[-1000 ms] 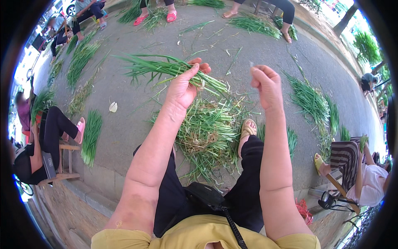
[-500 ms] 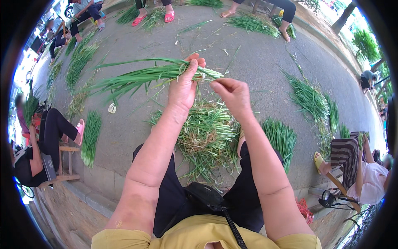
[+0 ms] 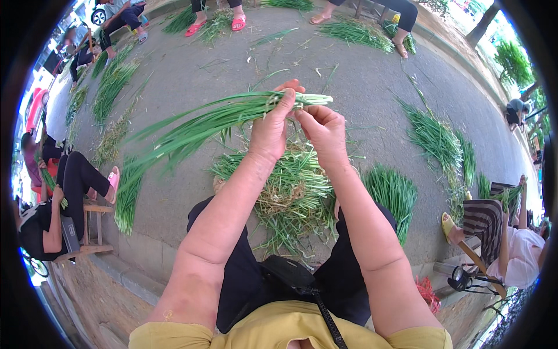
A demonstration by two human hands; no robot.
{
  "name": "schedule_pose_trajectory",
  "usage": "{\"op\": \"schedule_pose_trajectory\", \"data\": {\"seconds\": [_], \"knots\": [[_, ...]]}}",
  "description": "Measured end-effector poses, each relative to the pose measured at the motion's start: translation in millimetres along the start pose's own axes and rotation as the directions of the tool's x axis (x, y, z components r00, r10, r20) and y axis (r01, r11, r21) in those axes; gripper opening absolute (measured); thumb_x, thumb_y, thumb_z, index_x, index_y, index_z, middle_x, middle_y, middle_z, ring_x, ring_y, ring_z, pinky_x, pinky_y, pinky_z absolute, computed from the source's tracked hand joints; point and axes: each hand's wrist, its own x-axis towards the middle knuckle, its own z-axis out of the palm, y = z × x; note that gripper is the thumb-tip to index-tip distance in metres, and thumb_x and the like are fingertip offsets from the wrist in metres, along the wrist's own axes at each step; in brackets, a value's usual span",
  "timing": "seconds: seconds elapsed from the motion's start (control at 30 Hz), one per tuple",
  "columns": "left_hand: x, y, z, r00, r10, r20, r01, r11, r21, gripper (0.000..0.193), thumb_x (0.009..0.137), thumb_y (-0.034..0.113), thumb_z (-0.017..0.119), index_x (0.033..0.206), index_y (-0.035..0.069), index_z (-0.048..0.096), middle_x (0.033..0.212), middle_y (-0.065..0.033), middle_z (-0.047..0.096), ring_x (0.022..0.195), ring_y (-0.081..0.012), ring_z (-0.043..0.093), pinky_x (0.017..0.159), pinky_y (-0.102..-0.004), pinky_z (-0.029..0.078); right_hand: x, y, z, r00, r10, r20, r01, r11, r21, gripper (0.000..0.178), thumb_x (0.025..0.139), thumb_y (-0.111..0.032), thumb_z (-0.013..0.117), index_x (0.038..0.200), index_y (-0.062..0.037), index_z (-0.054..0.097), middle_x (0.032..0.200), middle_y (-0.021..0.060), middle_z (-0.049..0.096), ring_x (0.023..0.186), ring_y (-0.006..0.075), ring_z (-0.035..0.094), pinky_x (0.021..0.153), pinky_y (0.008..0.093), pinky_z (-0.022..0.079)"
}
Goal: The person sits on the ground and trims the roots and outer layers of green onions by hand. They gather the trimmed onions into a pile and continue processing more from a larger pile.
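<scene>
A bunch of chives (image 3: 224, 113), long green leaves with pale stem ends, lies across my closed left hand (image 3: 272, 129). Its leaves fan out to the left and the white ends stick out to the right past my thumb. Thumb and forefinger of my right hand (image 3: 325, 131) pinch at the underside of those pale ends, close to my left fingers. What exactly sits in the pinch is partly hidden. Below both hands, between my feet, a heap of loose chives (image 3: 296, 186) is mixed with dry brown bits.
A neat pile of chives (image 3: 390, 195) lies right of the heap, another pile (image 3: 129, 195) to the left. More chives (image 3: 433, 136) lie further right. Other people sit around on low seats, one in striped trousers (image 3: 485, 224) at the right. A black pouch (image 3: 288, 273) rests at my lap.
The bunch has shifted slightly right and turned, its leaf tips drooping lower. My right hand has moved in from the stem tips to a pinch nearer my left fingers.
</scene>
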Motion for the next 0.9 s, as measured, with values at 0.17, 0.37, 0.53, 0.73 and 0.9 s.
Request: {"op": "schedule_pose_trajectory", "data": {"seconds": [0.17,0.37,0.53,0.73,0.9], "knots": [[5,14,-13,0.984,-0.082,-0.158,0.054,0.983,-0.174,0.039,0.086,0.025,0.067,0.120,0.011,0.056,0.105,-0.0054,0.063,0.091,-0.0143,0.058,0.081,-0.0304,0.045,-4,-22,-14,0.927,0.182,0.327,-0.262,0.940,0.220,0.008,0.079,-0.010,0.069,0.079,-0.0027,0.065,0.063,-0.0032,0.055,0.052,0.0038,0.045,0.047,0.0190,0.032],[14,19,-34,0.969,-0.133,-0.206,0.079,0.965,-0.252,0.036,0.085,0.024,0.067,0.119,0.017,0.057,0.104,-0.0031,0.063,0.095,-0.0159,0.056,0.084,-0.0366,0.043,3,-29,-42,0.895,0.183,0.406,-0.329,0.886,0.327,0.007,0.079,-0.007,0.068,0.083,-0.0016,0.066,0.065,-0.0018,0.056,0.054,0.0043,0.046,0.049,0.0186,0.035],[16,23,-42,0.969,-0.148,-0.197,0.083,0.950,-0.302,0.034,0.085,0.020,0.066,0.118,0.016,0.057,0.111,-0.0062,0.062,0.102,-0.0200,0.056,0.088,-0.0389,0.043,22,-32,-84,0.982,0.100,0.160,-0.132,0.971,0.200,0.009,0.081,-0.008,0.065,0.085,-0.0010,0.067,0.065,-0.0012,0.057,0.054,0.0067,0.048,0.051,0.0197,0.037],[14,27,-36,0.983,-0.152,-0.104,0.102,0.918,-0.383,0.033,0.085,0.006,0.061,0.117,0.010,0.055,0.112,-0.0113,0.061,0.112,-0.0277,0.055,0.095,-0.0441,0.043,44,7,-145,0.910,-0.291,-0.296,-0.060,0.613,-0.788,0.034,0.075,-0.013,0.069,0.103,0.0036,0.065,0.078,0.0035,0.064,0.064,0.0113,0.057,0.062,0.0249,0.046],[4,29,-24,0.988,-0.137,0.073,0.153,0.933,-0.326,0.039,0.079,-0.006,0.058,0.116,0.004,0.053,0.109,-0.0143,0.061,0.111,-0.0307,0.056,0.093,-0.0414,0.047,34,-6,-132,0.899,-0.342,-0.274,-0.050,0.540,-0.840,0.036,0.077,-0.015,0.067,0.108,0.0022,0.064,0.088,0.0063,0.067,0.079,0.0132,0.063,0.075,0.0271,0.049]]}}
